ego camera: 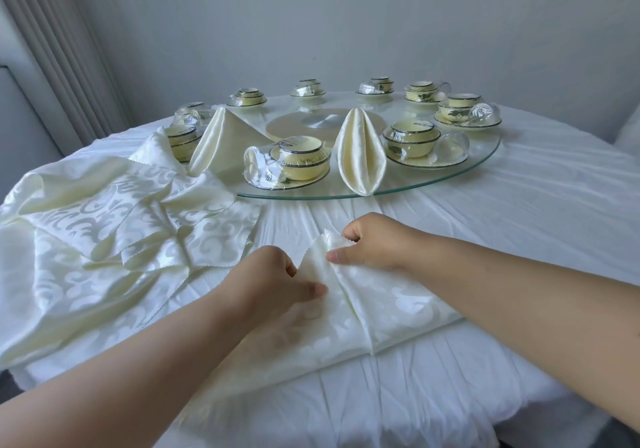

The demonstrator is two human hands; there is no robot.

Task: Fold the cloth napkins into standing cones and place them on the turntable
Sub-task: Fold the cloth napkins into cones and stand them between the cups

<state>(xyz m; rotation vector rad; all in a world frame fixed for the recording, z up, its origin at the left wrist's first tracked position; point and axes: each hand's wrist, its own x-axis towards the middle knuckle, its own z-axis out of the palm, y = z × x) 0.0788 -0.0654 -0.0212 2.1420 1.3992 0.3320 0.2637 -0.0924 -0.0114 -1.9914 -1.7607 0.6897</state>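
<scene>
Your two hands work one cream damask napkin [391, 305] that lies folded on the white tablecloth [519, 212] at the near edge of the round table. Your left hand [277, 274] has its fingers curled and its thumb pressed down, pinching a raised fold of that napkin near its tip. Your right hand [367, 240] pinches the napkin's pointed top corner between thumb and curled fingers, lifting the pinked edge slightly off the cloth. The two hands sit close together, just apart, with the fold between them.

On the glass turntable [460, 177] beyond your hands you have two folded napkins standing upright: one standing cone [360, 157] at the near rim, its seam facing you, and one wider folded napkin [225, 136] at the left rim, leaning a little leftward. Between them sits one shrink-wrapped bowl-and-plate set [287, 163], and just right of the cone another wrapped set [412, 146]. Counting around the table you can see about ten such wrapped dish sets; those on the far left are partly hidden by cloth, so the count there is unsure.

To your left, a loose pile of unfolded napkins [104, 222] is spread over the table; they overlap too much to count exactly
</scene>
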